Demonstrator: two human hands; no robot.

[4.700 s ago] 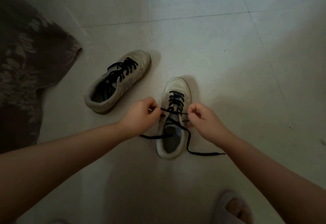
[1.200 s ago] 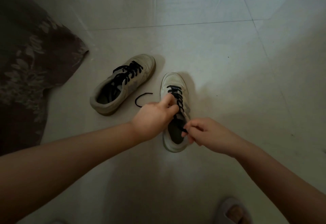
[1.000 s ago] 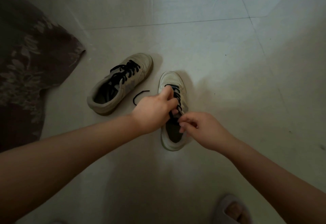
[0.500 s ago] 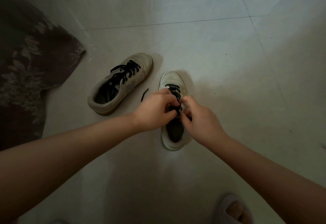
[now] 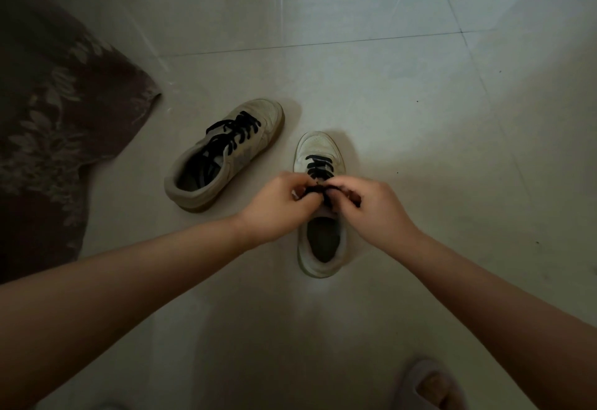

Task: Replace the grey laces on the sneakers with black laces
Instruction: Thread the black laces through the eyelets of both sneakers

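Two pale sneakers stand on the tiled floor. The right sneaker (image 5: 318, 151) points away from me and carries a black lace (image 5: 319, 165) in its upper eyelets. Over its tongue my left hand (image 5: 279, 206) and my right hand (image 5: 374, 207) meet, and both pinch the bunched ends of that black lace between their fingertips. The hands hide the lower eyelets. The left sneaker (image 5: 226, 154) lies at an angle to the left, laced in black, untouched.
A dark patterned cloth (image 5: 48, 138) covers the floor at the left. A foot in a slipper (image 5: 429, 387) shows at the bottom right. Pale floor tiles (image 5: 420, 102) spread around the sneakers.
Both hands have come together over the right sneaker's tongue and gathered the lace ends; the loose lace end on the floor between the sneakers is gone from sight.
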